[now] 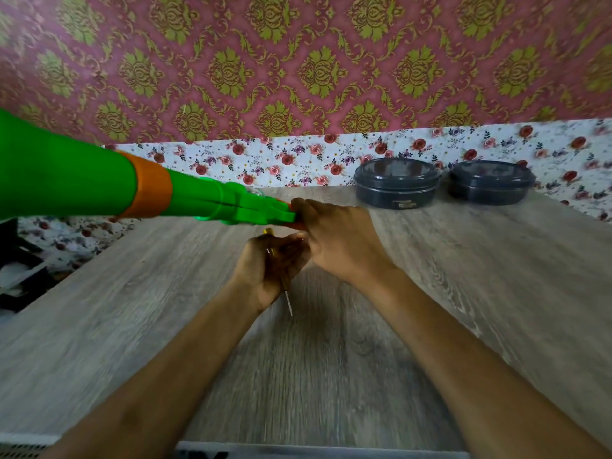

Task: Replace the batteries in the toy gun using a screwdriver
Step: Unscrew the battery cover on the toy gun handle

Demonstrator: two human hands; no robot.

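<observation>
A large green toy gun [82, 183] with an orange band stretches from the left edge toward the middle, lifted above the wooden table [430, 293]. My right hand [334, 240] grips its near end, where a bit of orange shows. Just below, my left hand [268, 266] holds a screwdriver [287, 298]; the thin metal shaft points down toward me and a bit of yellow handle shows above the fingers. The two hands touch. The battery cover and any batteries are hidden from view.
Two dark round lidded containers [397, 182] [490, 182] stand at the back right against a floral backsplash. Dark objects [20, 270] lie off the table's left edge. A white device edge [298, 450] shows at the near table edge.
</observation>
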